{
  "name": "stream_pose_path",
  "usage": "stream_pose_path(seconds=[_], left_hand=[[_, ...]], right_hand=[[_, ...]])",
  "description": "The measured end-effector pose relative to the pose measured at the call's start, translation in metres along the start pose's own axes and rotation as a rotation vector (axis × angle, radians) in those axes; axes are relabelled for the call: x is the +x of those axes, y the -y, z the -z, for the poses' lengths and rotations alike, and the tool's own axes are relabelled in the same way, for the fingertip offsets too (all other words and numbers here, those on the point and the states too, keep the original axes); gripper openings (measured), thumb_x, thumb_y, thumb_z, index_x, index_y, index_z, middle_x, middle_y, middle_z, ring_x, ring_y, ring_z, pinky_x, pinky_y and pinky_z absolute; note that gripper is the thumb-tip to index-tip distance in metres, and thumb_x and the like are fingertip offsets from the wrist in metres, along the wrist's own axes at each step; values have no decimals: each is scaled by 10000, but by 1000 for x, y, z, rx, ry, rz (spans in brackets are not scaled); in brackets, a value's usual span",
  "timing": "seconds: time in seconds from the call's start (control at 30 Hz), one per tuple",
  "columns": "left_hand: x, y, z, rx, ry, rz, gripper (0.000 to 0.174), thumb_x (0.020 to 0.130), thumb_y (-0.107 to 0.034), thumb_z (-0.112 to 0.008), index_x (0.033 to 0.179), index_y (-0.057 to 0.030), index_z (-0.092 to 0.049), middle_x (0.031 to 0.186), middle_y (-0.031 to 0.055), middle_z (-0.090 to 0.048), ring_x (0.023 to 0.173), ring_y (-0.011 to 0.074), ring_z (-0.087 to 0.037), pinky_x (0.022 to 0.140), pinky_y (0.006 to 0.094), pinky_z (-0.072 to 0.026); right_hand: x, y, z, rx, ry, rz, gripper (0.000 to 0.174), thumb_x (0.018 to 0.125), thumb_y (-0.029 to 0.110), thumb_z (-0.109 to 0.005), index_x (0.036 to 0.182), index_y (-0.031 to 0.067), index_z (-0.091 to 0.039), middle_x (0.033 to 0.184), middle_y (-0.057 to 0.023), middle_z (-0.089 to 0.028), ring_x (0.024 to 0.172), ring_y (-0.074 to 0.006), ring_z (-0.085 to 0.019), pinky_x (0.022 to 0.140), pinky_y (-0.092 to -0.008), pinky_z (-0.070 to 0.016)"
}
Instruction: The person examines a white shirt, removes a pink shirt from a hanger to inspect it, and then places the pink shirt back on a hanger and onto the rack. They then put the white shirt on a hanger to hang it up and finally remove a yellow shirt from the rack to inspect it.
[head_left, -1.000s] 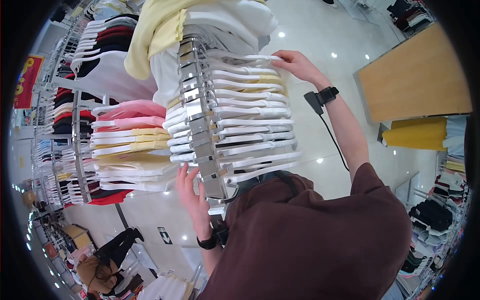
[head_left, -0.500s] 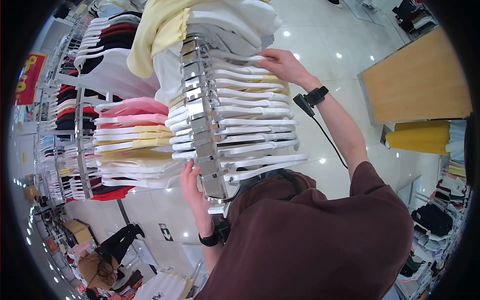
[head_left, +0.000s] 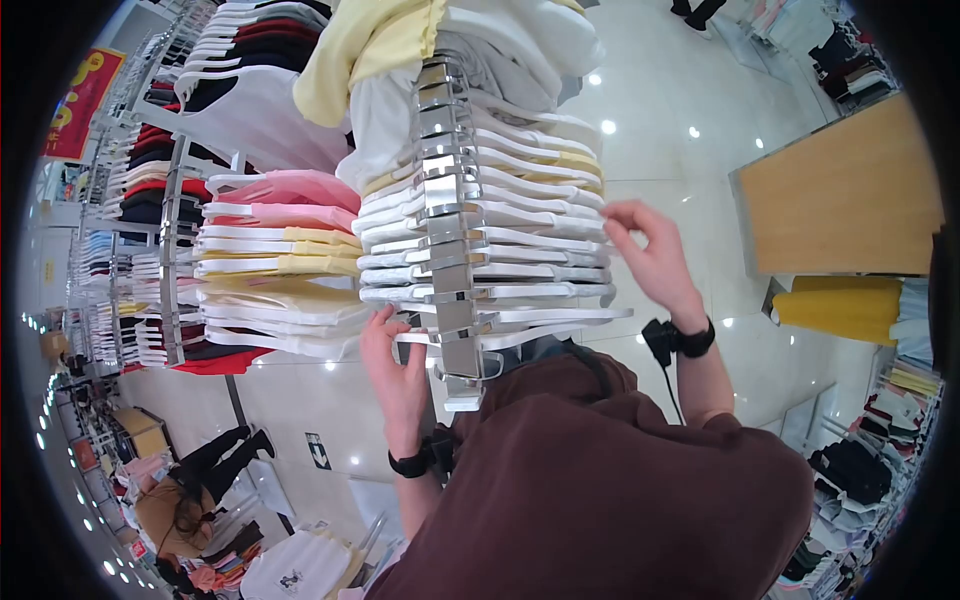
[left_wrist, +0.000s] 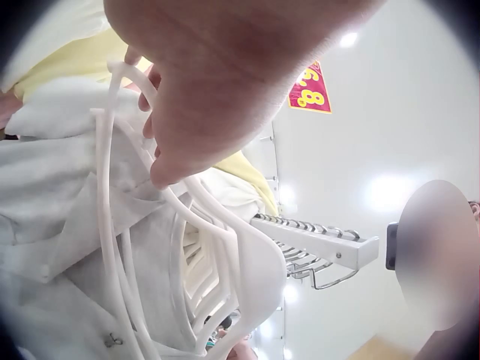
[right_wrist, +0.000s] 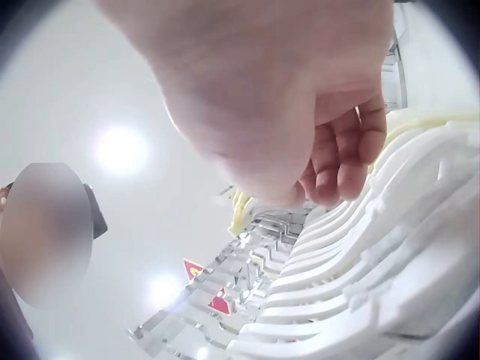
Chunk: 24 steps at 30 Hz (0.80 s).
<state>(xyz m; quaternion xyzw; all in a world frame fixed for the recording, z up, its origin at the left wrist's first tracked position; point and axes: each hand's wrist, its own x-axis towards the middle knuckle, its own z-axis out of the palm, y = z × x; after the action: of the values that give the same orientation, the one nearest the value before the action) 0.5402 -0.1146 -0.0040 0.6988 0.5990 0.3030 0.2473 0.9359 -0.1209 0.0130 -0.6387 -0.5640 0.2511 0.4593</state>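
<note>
White hangers (head_left: 530, 218) with white, grey and pale yellow garments crowd a metal display rail (head_left: 442, 180). My left hand (head_left: 398, 375) is at the near left of the rail, with a hanger (head_left: 417, 338) between its thumb and fingers. In the left wrist view that hand (left_wrist: 217, 82) covers part of the hanger (left_wrist: 107, 202). My right hand (head_left: 650, 255) is beside the right ends of the hangers, fingers loosely bent and holding nothing. The right wrist view shows the hand (right_wrist: 262, 112) above the row of hangers (right_wrist: 322, 262).
Yellow and white garments (head_left: 370, 50) lie over the rail's far end. To the left, another rack holds pink garments (head_left: 290, 187) and yellow ones. A wooden panel (head_left: 850, 190) stands at the right. A person in dark trousers (head_left: 235, 465) is at the lower left.
My right hand has let go of a far hanger and come nearer, out beside the hanger ends. The left hand has its thumb and fingers about a near hanger. The view has shifted.
</note>
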Motion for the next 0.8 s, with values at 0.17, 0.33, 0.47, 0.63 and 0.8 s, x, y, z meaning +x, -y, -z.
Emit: stream_pose_path(seconds=[0.17, 0.33, 0.47, 0.63, 0.8], left_hand=[[20, -5, 6, 45, -14, 6, 375, 906, -86, -795, 1256, -34, -671, 1303, 152, -695, 1268, 368, -586, 1113, 484, -450], [17, -13, 10, 64, -37, -22, 402, 872, -55, -787, 1259, -34, -682, 1262, 149, -701, 1224, 365, -597, 1086, 468, -466], [9, -9, 8, 28, -20, -54, 369, 877, -54, -776, 1236, -36, -693, 1272, 151, -702, 1219, 364, -607, 1078, 466, -478], [2, 0, 8, 2, -13, -41, 362, 904, -73, -770, 1257, -42, -696, 1327, 155, -688, 1258, 368, -610, 1108, 468, -476], [-3, -13, 10, -11, 50, -1, 430, 936, -98, -768, 1353, -43, -679, 1418, 156, -659, 1364, 369, -576, 1163, 473, -455]], right_hand=[[-18, 49, -3, 37, 413, -43, 207, 979, 191, -772, 1086, 18, -735, 894, -86, -729, 805, -200, -705, 755, -351, -562], [-13, 54, -13, -13, 484, 50, 238, 972, 231, -792, 1073, 24, -729, 894, -101, -722, 813, -238, -715, 767, -378, -578], [3, 63, -18, -35, 434, 59, 271, 965, 261, -799, 1076, 24, -727, 893, -116, -715, 834, -266, -714, 764, -402, -581], [10, 71, -30, -166, 557, 199, 249, 987, 268, -760, 1012, 22, -725, 890, -124, -708, 815, -301, -700, 740, -407, -567], [8, 70, -34, -142, 541, 159, 224, 992, 243, -753, 1004, 21, -729, 908, -122, -710, 817, -288, -705, 745, -399, -564]])
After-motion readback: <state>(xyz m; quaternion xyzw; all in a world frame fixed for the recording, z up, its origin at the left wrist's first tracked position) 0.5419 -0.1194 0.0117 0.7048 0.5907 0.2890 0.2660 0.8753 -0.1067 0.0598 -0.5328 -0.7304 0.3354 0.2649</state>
